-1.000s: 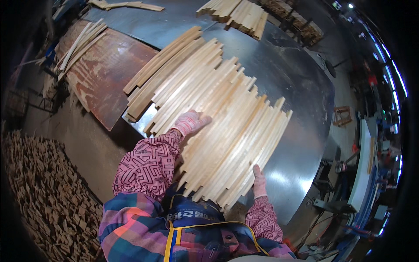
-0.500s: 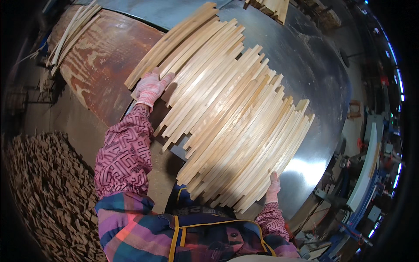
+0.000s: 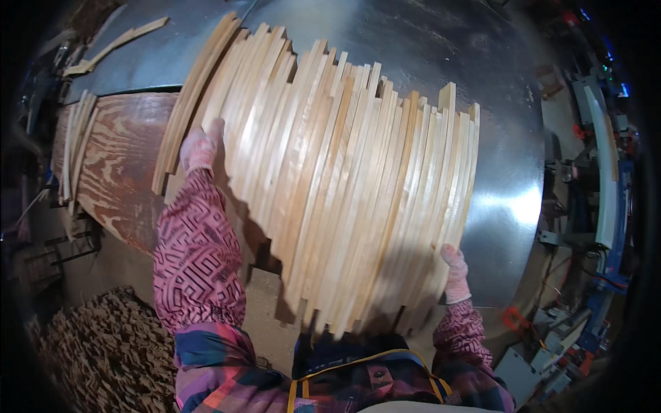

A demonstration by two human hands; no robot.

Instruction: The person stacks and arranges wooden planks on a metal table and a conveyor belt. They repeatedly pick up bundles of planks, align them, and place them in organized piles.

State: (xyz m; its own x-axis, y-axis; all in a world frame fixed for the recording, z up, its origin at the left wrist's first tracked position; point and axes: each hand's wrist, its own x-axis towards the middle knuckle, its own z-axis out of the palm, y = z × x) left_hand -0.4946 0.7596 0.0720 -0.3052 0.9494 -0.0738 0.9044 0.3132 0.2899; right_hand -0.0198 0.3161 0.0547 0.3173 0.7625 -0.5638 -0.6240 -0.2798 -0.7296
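A wide row of pale wooden strips (image 3: 330, 172) lies side by side on a shiny metal-topped table (image 3: 509, 138), with uneven far ends. My left hand (image 3: 200, 148), in a pinkish knit glove, grips the row's left edge, a fingertip against the outermost strip. At the near right corner, my gloved right hand (image 3: 454, 272) holds the other side, thumb uppermost; its remaining fingers are largely hidden. The near ends of the strips reach close to my apron. A few browner strips (image 3: 193, 96) lie apart, just left of my left hand.
A worn reddish-brown board (image 3: 127, 151) adjoins the table at left, with thin strips (image 3: 79, 148) across its far side. Bent offcuts (image 3: 117, 45) lie farther back. A large heap of wood pieces (image 3: 103, 351) covers the floor at lower left. Machinery (image 3: 606, 206) stands at right.
The row now appears more upright in the view, partly because the whole view has turned. A gap has widened between the row and the browner strips, and my left hand has shifted off those strips.
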